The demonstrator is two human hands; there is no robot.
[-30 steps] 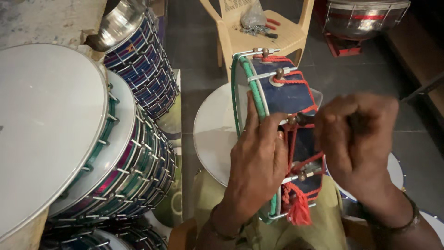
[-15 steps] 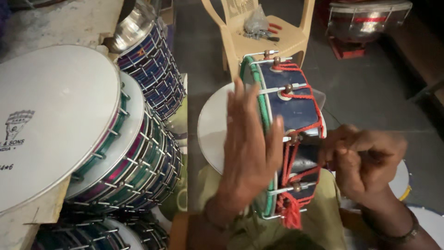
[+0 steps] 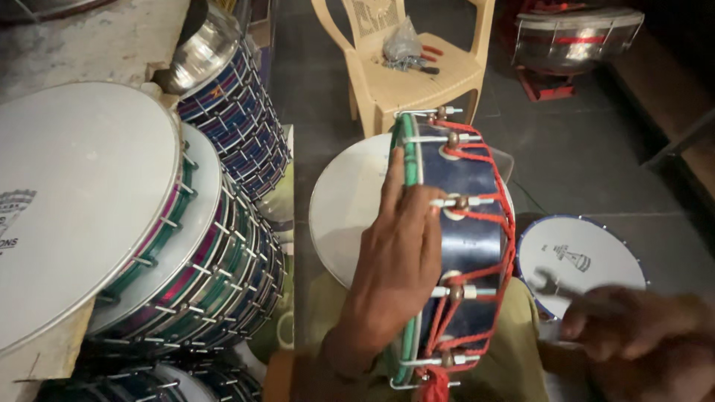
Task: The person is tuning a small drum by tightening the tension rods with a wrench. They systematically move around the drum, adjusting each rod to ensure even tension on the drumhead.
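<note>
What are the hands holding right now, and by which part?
The left hand steadies the blue drum on edge, palm and fingers pressed flat over its green rim. The right hand is off the drum, blurred; whether it holds anything cannot be told.

- Dark tiled floor [image 3: 611, 179] carries most of it.
- 12 o'clock: tan plastic chair [image 3: 406, 71]; on its seat a clear bag [image 3: 402, 43] and red-handled pliers [image 3: 424, 61].
- 1 o'clock: silver drum [image 3: 573, 37] on a red stand.
- 3 o'clock: small white drumhead [image 3: 577, 257] flat on the floor.
- 9 o'clock: stacked drums [image 3: 126, 238], leaning together.
</note>
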